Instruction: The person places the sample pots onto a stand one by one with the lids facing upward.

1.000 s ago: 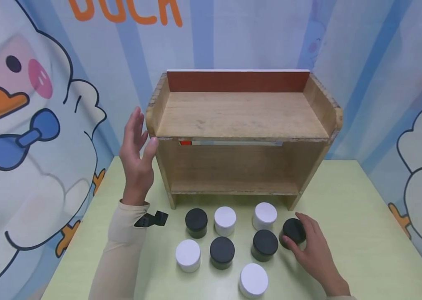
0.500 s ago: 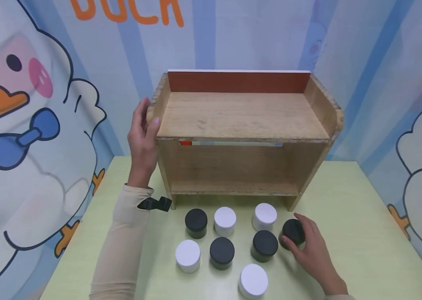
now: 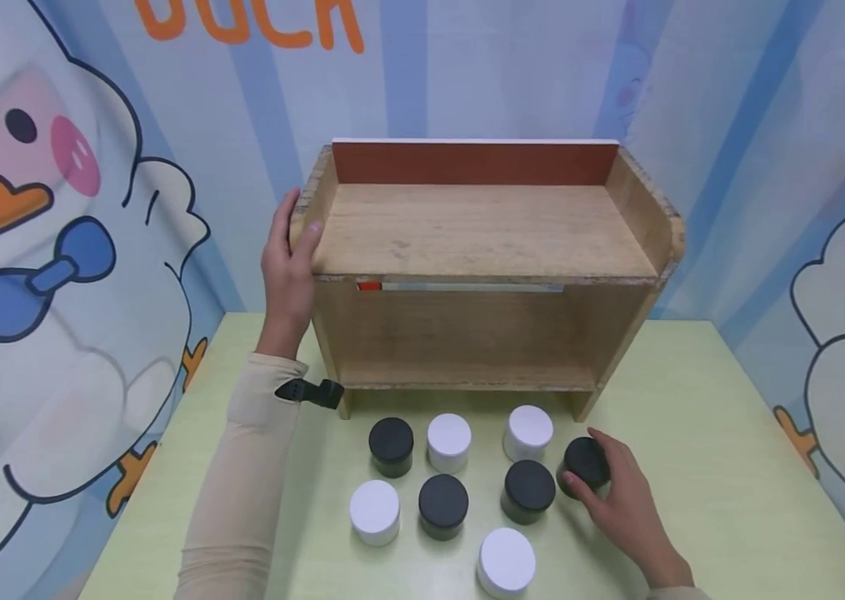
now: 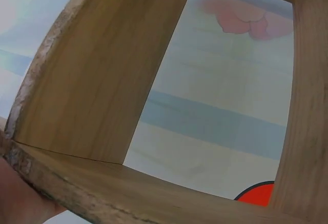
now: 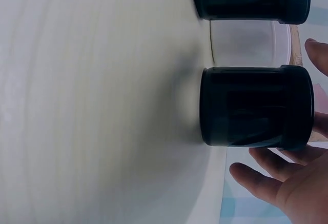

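Observation:
A wooden two-level shelf [image 3: 482, 229] stands at the back of the green table [image 3: 700, 433]. My left hand [image 3: 292, 246] grips its left side wall, thumb hooked over the top edge and fingers on the outside. In the left wrist view the shelf's wood [image 4: 102, 70] fills the frame, with my left hand [image 4: 20, 201] at the lower corner. My right hand [image 3: 606, 477] curls round a black jar [image 3: 584, 460] at the right end of the jar group. The right wrist view shows that black jar [image 5: 253, 106] standing on the table, with the fingers [image 5: 271, 165] against its lid end.
Several more jars stand in front of the shelf: black ones [image 3: 391, 444] [image 3: 528, 490] [image 3: 442, 504] and white ones [image 3: 448, 442] [image 3: 528, 432] [image 3: 374, 511] [image 3: 506, 562]. Both shelf levels hold nothing. A duck-print backdrop [image 3: 55, 250] closes in the back and sides.
My left hand moved from the air beside the shelf onto its left side wall and took hold of the edge. The right hand stayed on the black jar.

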### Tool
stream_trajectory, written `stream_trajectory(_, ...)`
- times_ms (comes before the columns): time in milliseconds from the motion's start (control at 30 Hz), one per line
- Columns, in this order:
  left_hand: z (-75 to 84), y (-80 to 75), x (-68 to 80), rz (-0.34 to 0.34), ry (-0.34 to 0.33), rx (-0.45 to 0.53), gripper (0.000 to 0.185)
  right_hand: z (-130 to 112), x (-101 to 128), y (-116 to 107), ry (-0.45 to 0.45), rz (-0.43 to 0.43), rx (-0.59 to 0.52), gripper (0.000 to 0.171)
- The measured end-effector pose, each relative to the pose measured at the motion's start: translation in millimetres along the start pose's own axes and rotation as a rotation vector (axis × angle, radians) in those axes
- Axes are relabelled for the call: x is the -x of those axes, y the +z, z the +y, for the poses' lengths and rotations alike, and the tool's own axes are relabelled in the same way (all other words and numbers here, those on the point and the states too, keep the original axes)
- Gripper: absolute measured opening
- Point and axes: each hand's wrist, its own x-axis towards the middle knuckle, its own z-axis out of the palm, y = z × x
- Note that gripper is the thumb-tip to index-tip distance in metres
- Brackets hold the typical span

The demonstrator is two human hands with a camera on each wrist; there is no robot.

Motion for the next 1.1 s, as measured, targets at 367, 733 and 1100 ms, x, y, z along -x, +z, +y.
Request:
stream_trajectory(367,4.6,-0.2,-9.8,0.024,0.053,-0.077,0.051,3.2,-0.4,2.1,0.007,0.002,-0.013,0.072)
stream_trajectory(733,2.7,-0.7,-12.0,0.017,0.022,-0.008,0.050,5.8,-1.6,0.8,0.125,-0.064,-0.027,0.072)
stream_trajectory(1100,2.1,2.1,-11.1,0.002,0.049,0.002,0.052,5.3,-2.8,-6.0,0.197,-0.100,-0.038,0.068)
